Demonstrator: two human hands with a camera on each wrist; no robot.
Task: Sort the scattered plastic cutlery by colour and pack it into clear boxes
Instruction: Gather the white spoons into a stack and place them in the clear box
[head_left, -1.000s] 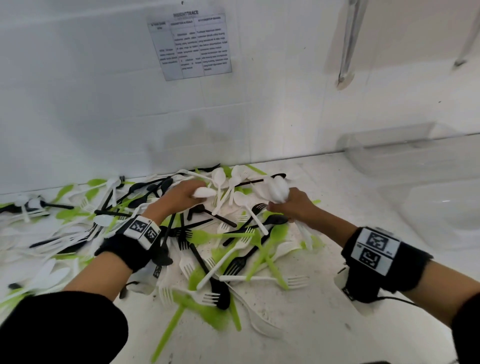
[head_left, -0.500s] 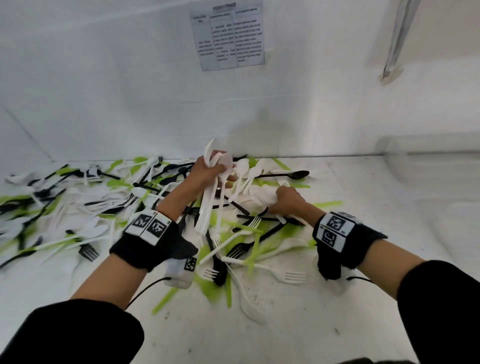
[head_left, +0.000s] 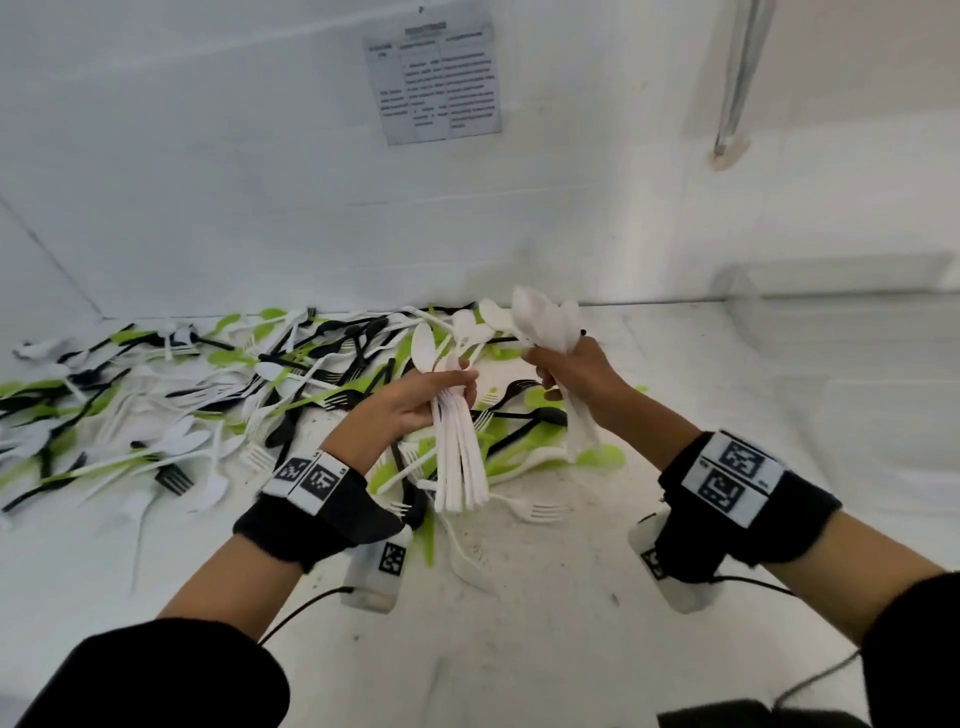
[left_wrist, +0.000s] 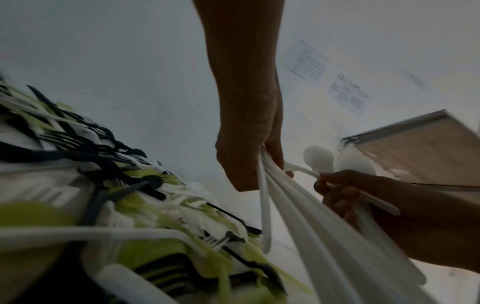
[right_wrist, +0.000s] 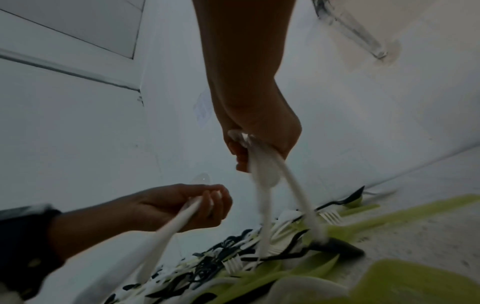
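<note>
White cutlery (head_left: 460, 457) is bunched in our clenched left hand (head_left: 410, 402) and right hand (head_left: 582, 374) above the mixed pile (head_left: 218, 395); next we must carry both bundles right to the clear box (head_left: 852, 332).

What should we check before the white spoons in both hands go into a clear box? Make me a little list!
1. Left hand grips its white bundle firmly: ok, fingers are curled round it.
2. Right hand grips its white spoons: ok.
3. Only white pieces in both bundles: ok as far as the head view shows; hidden inner pieces, cannot tell.
4. Bundles lifted clear of the mixed pile: ok, both hang above it.
5. Handles lined up neatly: not ok, the left bundle fans out at its lower ends.
6. Clear box open and with room: cannot tell, it looks faint and blurred at the right.
</note>
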